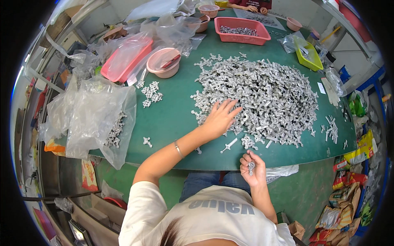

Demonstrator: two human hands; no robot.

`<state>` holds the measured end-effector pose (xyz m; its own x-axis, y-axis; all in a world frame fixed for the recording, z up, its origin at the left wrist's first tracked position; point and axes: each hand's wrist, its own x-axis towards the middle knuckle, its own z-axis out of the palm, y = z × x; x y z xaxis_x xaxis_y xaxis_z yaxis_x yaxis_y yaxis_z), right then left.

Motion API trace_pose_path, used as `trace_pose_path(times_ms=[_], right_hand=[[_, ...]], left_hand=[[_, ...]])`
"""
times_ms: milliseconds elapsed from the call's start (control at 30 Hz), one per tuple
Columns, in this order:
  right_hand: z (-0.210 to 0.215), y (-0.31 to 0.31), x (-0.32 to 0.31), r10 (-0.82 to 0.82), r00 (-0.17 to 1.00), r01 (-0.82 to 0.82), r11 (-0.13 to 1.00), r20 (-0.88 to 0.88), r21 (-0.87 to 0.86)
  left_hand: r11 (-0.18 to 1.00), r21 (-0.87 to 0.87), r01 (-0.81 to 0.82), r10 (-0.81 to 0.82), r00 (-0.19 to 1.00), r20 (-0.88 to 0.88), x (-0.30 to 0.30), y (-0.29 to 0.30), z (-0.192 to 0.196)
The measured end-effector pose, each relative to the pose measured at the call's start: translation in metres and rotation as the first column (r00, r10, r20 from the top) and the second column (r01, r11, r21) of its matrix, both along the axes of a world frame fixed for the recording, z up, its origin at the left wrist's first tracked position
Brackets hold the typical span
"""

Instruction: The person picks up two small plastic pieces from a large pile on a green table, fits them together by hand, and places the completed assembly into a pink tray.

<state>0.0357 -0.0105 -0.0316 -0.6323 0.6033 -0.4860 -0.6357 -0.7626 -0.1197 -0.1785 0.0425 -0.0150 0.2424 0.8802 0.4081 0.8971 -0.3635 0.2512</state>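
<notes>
Left hand (222,119) sat spread on the pile's (275,98) near-left edge while the right (258,170) held a metal piece (251,167), probably light, stiff, best gripped mid-shank.

Ngl, from my end I can't see what's under the bare left hand (222,119) at that big heap of silvery metal parts (266,102). Beyond it, a dark-red-shirted co-worker (262,3) gets chopped off up top.

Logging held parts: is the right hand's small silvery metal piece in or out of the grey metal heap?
Out: the piece lies in the right hand, visibly apart from the heap.
</notes>
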Motion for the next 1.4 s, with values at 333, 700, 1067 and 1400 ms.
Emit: trace_pose_path(times_ms=[333, 700, 1067, 1400], right_hand=[[-0.003, -0.001, 0.008, -0.014, 0.999, 0.015, 0.999, 0.045, -0.028], [-0.005, -0.002, 0.007, -0.017, 0.999, 0.019, 0.999, 0.042, -0.035], [-0.004, 0.004, 0.017, -0.068, 0.996, 0.068, 0.998, 0.052, -0.010], [-0.004, 0.002, 0.014, -0.049, 0.998, 0.049, 0.999, 0.044, 0.018]], left_hand=[[0.991, -0.137, 0.001, -0.027, 0.981, -0.190, -0.025, -0.044, -0.030], [0.991, -0.063, -0.116, 0.114, 0.993, -0.043, -0.015, -0.051, -0.004], [0.973, 0.136, -0.186, 0.169, 0.977, 0.128, 0.013, 0.026, -0.032], [0.972, 0.163, -0.172, 0.125, 0.956, 0.264, 0.022, 0.021, -0.030]])
